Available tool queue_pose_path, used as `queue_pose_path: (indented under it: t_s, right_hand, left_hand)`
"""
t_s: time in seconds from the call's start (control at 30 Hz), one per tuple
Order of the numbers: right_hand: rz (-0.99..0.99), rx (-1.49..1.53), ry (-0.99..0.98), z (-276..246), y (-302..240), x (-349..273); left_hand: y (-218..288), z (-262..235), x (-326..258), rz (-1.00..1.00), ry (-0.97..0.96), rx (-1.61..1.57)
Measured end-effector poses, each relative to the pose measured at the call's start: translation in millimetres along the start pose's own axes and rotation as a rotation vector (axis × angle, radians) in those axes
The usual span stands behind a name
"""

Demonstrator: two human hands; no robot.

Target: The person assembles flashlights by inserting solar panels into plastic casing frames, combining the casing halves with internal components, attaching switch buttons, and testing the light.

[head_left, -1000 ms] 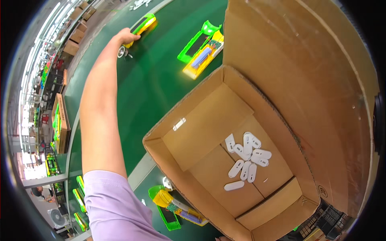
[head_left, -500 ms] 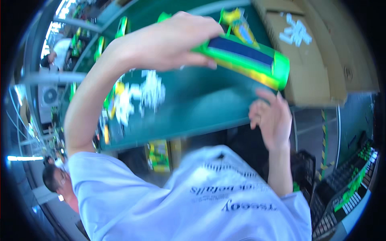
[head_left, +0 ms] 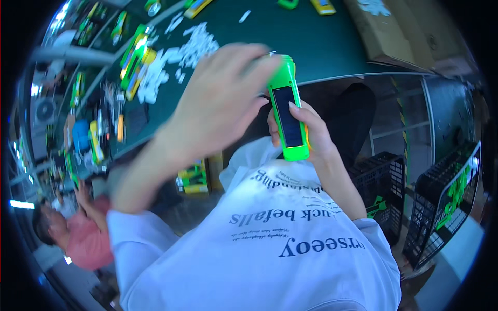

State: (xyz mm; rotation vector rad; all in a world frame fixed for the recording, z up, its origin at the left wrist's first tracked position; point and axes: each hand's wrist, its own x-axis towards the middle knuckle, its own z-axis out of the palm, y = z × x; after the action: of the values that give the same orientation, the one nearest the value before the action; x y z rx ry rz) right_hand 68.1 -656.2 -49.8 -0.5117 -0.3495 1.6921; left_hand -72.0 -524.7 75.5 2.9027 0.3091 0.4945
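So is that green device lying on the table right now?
No, the green device is held up in front of the person's chest by both hands, clear of the dark green table.

Open dark-green desk (head_left: 332, 46) stretch ahead, white parts heap (head_left: 176, 57) crowding left, cardboard box (head_left: 394, 31) blocking right, black crates (head_left: 384, 192) below.

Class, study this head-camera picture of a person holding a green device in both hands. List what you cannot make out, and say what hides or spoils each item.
1. Head view: top end of the green device, covered by the left hand.
2. Head view: the device's underside, hidden by the right hand cupping it.
3. Head view: small white pieces on the green table, too blurred to identify.
4. Head view: contents of the black crates, too dark.
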Motion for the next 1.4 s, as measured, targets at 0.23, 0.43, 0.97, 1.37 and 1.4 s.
queue_pose_path:
  t_s: [0.23, 0.43, 0.97, 1.37, 1.4]
  right_hand:
    - [-0.267, -0.114, 0.371, 14, -22, 24]
    - [-0.249, -0.039, 0.401, -4, -30, 29]
    - [-0.386, 0.054, 0.511, -2, -25, 28]
    - [-0.482, -0.146, 0.602, -4, -21, 29]
    - [-0.481, -0.109, 0.586, -6, -21, 28]
  left_hand:
    - [39, 84, -9, -0.730, 0.165, -0.858]
    - [9, 92, 0, -0.747, 0.067, -1.150]
    - [12, 103, 8, -0.752, -0.007, -1.198]
    - [24, 101, 14, -0.676, 0.026, -0.878]
    - [23, 102, 15, -0.681, 0.028, -0.873]
